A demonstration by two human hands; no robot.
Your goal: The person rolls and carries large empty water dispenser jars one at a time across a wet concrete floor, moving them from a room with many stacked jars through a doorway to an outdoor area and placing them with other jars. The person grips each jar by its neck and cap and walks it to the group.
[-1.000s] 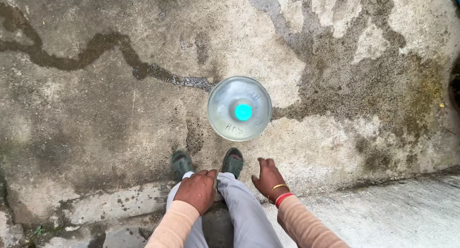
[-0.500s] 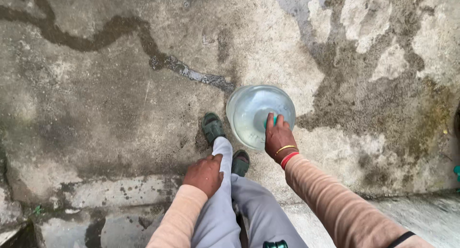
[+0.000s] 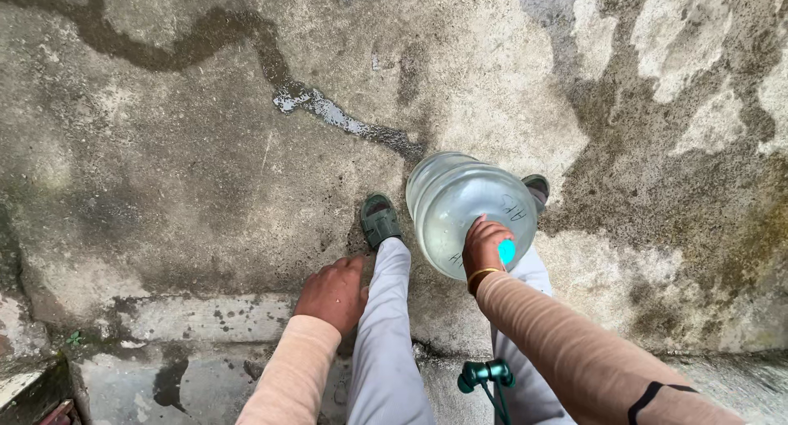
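My right hand grips the neck of a large clear water jug with a bright blue cap. The jug is tilted, its base away from me, between my two feet. My left hand rests on my left knee, fingers loosely curled, holding nothing. I wear light grey trousers, peach long sleeves and dark green sandals: the left sandal is beside the jug, the right one peeks out behind it.
Wet, stained concrete ground lies all around, with a dark water trail winding from the upper left toward the jug. I stand at a low concrete step edge. A small green object on a cord hangs from my chest.
I stepped forward to the jug. My right hand left my knee, reached the capped neck and closed on it; the jug went from upright to tilted. My left hand stayed on my knee.
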